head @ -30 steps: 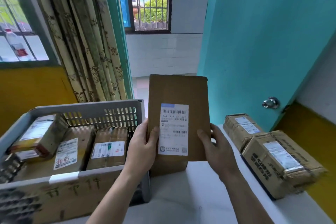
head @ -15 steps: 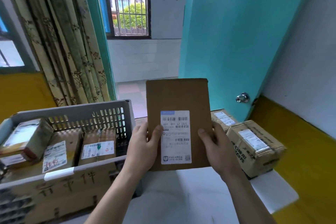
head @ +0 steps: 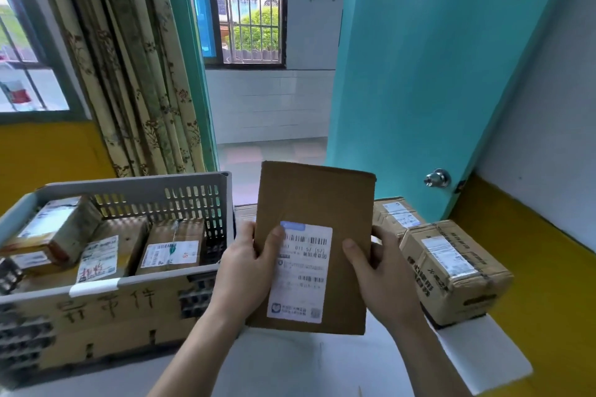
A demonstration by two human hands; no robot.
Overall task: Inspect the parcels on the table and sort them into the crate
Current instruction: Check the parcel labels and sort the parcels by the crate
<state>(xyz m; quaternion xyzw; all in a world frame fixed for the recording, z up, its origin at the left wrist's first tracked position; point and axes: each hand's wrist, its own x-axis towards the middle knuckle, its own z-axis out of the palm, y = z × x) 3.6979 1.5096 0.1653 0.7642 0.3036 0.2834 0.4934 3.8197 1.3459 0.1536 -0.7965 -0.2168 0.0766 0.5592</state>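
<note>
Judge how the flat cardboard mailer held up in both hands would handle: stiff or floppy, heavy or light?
The flat mailer likely is fairly stiff: it stands upright with straight edges, gripped only low down by the left hand and right hand. It looks thin, so probably light. Its matte cardboard should not slip easily.

You hold a flat brown parcel (head: 314, 235) upright, its white label facing you, just right of the grey crate (head: 135, 190). Several labelled boxes (head: 171, 251) lie inside that crate; two taped cartons (head: 451, 271) sit farther right of it.
</note>
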